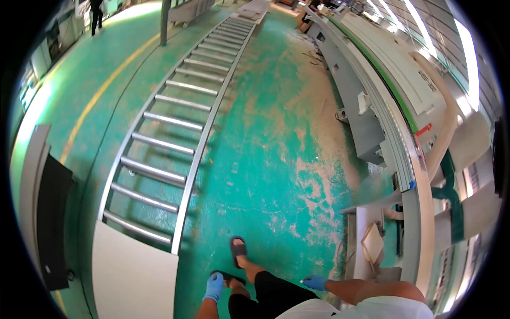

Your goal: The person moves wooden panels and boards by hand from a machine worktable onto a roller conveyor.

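My left hand (213, 287), in a blue glove, hangs beside my leg near the end of the roller conveyor. Its fingers look loosely extended, and I see nothing held in them. My right hand (315, 282), also gloved in blue, is low on the other side of my body. Its fingers look closed, with a small whitish tip showing that is too small to name. Closest to my left hand is a pale flat panel (135, 274) lying on the near end of the conveyor (157, 119). Neither hand touches the conveyor or the machine.
A long grey machine (353, 101) with a green strip runs along the right. Dust marks the green floor (265, 159) beside it. A grey post (163, 24) and a dark-sided cabinet (50, 212) stand left. Another person (96, 16) is at the far left.
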Motion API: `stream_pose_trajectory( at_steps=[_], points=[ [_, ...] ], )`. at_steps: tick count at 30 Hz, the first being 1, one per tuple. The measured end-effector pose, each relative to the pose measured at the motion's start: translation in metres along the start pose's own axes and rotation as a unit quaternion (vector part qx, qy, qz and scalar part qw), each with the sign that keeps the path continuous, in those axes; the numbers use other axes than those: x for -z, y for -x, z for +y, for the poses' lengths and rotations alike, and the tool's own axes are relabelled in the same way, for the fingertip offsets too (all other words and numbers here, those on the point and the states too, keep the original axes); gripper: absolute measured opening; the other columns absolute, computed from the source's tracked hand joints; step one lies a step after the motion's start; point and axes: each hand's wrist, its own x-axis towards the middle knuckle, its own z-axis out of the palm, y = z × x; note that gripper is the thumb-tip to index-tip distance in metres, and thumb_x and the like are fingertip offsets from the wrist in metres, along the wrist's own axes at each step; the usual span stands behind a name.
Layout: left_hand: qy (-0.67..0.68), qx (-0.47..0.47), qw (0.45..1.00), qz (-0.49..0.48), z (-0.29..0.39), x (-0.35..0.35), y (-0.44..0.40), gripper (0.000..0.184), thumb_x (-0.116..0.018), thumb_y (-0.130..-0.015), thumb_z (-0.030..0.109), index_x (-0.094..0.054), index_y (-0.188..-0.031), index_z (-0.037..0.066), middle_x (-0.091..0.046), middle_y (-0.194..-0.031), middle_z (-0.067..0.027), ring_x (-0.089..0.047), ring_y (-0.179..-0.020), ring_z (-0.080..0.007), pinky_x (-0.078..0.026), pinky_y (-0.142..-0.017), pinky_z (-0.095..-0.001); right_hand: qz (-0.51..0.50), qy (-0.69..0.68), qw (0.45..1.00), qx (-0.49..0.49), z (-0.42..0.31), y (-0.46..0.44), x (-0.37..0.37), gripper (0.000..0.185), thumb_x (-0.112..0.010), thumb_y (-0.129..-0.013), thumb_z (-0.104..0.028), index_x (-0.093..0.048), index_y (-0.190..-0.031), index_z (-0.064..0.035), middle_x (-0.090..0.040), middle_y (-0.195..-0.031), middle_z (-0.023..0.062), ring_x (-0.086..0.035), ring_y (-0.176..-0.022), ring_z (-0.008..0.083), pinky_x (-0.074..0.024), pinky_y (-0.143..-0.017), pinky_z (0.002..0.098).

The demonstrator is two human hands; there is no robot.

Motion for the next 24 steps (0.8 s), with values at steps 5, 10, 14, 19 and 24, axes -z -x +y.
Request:
stream_pose_trajectory(
  at_steps=[5, 10, 14, 19, 24],
  points=[
    [-0.238, 0.045, 0.970, 0.027, -0.026, 0.032, 0.018, 0.030, -0.054, -0.087, 0.028, -0.060, -0.103, 0.003, -0.062, -0.094, -0.0162, -0.059, -0.085, -0.0261, -0.047, -0.079, -0.0365, 0.055, -0.091, 0.994, 0.028, 0.089, 0.030, -0.009, 0.048, -0.051, -0.080, -0.042, -0.062, -0.109, -0.0046, -0.063, -0.103, 0.0177, -0.060, -0.095, 0.0302, -0.0451, -0.083, 0.0397],
    [-0.556, -0.038, 0.830, 0.008, -0.002, 0.062, 0.030, 0.029, -0.051, -0.087, 0.024, -0.061, -0.105, 0.004, -0.064, -0.097, -0.0200, -0.062, -0.088, -0.0329, -0.049, -0.080, -0.0407, 0.227, -0.300, 0.926, 0.040, 0.130, 0.062, 0.059, 0.037, -0.060, -0.080, -0.028, -0.062, -0.105, -0.0005, -0.062, -0.086, 0.0093, -0.057, -0.077, 0.0183, -0.0468, -0.067, 0.0329],
    [-0.690, -0.088, 0.718, 0.023, 0.029, 0.012, 0.054, 0.033, -0.045, -0.085, 0.021, -0.061, -0.103, -0.001, -0.063, -0.101, -0.0247, -0.062, -0.093, -0.0383, -0.050, -0.079, -0.0451, 0.370, -0.374, 0.841, 0.125, 0.180, 0.075, 0.173, 0.031, -0.057, -0.084, -0.016, -0.058, -0.110, 0.0009, -0.063, -0.093, 0.0102, -0.057, -0.080, 0.0167, -0.0472, -0.068, 0.0341],
    [-0.401, 0.008, 0.915, 0.045, 0.062, -0.198, 0.078, 0.041, -0.047, -0.087, 0.038, -0.062, -0.090, 0.000, -0.065, -0.085, -0.0163, -0.061, -0.078, -0.0302, -0.046, -0.071, -0.0412, 0.553, -0.351, 0.694, 0.299, 0.276, 0.109, 0.348, 0.047, -0.048, -0.087, -0.004, -0.039, -0.132, 0.0070, -0.046, -0.131, 0.0182, -0.045, -0.121, 0.0271, -0.0343, -0.103, 0.0347],
    [-0.344, -0.086, 0.925, -0.137, 0.071, -0.445, 0.093, 0.046, -0.050, -0.090, 0.037, -0.058, -0.116, 0.000, -0.061, -0.101, -0.0083, -0.053, -0.090, -0.0160, -0.043, -0.082, -0.0316, 0.730, -0.213, 0.604, 0.236, 0.386, 0.205, 0.441, 0.053, -0.051, -0.086, -0.007, -0.036, -0.136, 0.0042, -0.040, -0.139, 0.0199, -0.038, -0.129, 0.0311, -0.0299, -0.106, 0.0375]
  ],
)
